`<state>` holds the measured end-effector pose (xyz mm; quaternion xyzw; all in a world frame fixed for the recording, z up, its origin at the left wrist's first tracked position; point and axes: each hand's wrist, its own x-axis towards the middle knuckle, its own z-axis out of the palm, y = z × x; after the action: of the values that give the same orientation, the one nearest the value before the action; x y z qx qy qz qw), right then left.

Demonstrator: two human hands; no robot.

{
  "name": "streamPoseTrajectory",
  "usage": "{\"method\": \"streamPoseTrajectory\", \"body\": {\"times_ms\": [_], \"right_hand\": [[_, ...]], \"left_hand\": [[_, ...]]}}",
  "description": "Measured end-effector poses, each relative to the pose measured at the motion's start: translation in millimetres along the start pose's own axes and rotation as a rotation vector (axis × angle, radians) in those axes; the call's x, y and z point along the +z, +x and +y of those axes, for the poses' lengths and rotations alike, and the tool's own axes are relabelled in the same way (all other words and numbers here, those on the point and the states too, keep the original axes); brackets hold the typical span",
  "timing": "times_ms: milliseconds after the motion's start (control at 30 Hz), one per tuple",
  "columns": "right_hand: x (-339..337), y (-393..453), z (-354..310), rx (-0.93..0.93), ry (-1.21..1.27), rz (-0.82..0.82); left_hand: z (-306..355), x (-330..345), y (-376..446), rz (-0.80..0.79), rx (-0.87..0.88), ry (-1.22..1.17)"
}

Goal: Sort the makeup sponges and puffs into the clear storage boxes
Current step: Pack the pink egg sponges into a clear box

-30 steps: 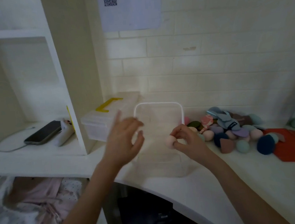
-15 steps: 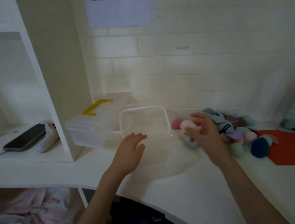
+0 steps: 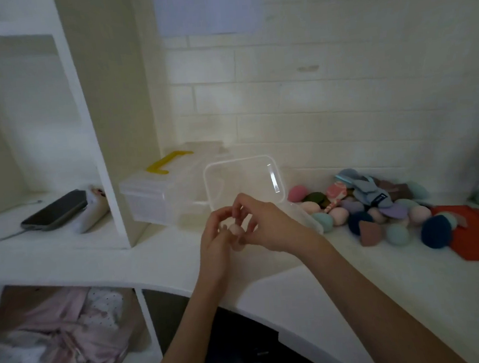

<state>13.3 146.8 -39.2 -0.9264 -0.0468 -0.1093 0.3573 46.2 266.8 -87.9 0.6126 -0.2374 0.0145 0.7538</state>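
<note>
Both hands meet at frame centre: my right hand (image 3: 268,225) pinches a pale pink sponge (image 3: 234,228) between thumb and fingertips, while my left hand (image 3: 216,241) curls its fingers against the same sponge from the left. Just above and behind the grip in the head view stands the open clear box (image 3: 242,181), its rim facing me; I judge a short push up-frame drops the sponge in. Left of it sits a lidded box with a yellow handle (image 3: 160,188). Right of centre, the heap of unsorted sponges and puffs (image 3: 373,207) lies nearer my right hand. Bare counter (image 3: 386,284) spreads below; its curved edge runs lower centre.
</note>
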Motion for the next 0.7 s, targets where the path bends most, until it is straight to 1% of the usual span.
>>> {"method": "streamPoseTrajectory", "body": {"times_ms": [133, 233, 333, 400, 500, 600, 700], "right_hand": [[0.9, 7.2, 6.5, 0.011, -0.078, 0.009], [1.9, 11.2, 8.5, 0.048, -0.042, -0.027], [4.2, 17.2, 12.3, 0.007, -0.111, 0.035], [3.5, 18.8, 12.7, 0.002, -0.005, 0.036], [-6.4, 21.6, 18.0, 0.063, 0.168, -0.022], [-14.4, 20.9, 23.5, 0.113, 0.168, -0.090], [-19.4, 19.6, 24.6, 0.134, 0.153, -0.144]], "left_hand": [[0.2, 2.3, -6.3, 0.046, 0.036, 0.083], [-4.3, 3.3, -8.4, 0.113, 0.066, 0.159], [-5.9, 2.5, -6.1, 0.160, 0.039, 0.258], [-5.9, 2.9, -5.0, 0.140, 0.008, 0.254], [-5.2, 6.5, 2.7, 0.084, -0.047, 0.191], [-9.2, 5.9, 5.4, 0.052, -0.084, 0.141], [-10.2, 1.0, 5.9, 0.018, -0.099, 0.152]]}}
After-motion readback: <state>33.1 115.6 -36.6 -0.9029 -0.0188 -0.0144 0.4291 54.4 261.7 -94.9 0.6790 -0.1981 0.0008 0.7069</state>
